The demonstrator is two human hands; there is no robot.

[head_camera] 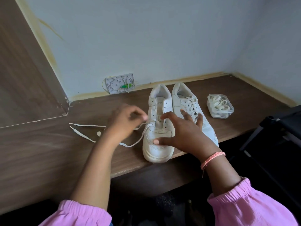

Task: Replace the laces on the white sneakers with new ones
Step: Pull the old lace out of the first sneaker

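Pulling free easily, the flat, soft white cotton lace is limp and light, best taken close to the eyelet it leaves, I judge; it trails left from the nearer white leather sneaker across the brown wooden desk. Blurred, the left hand pinches that lace beside the shoe with curled fingers. Spread wide and flat, the right hand presses the sneaker's toe and tongue, steadying it.
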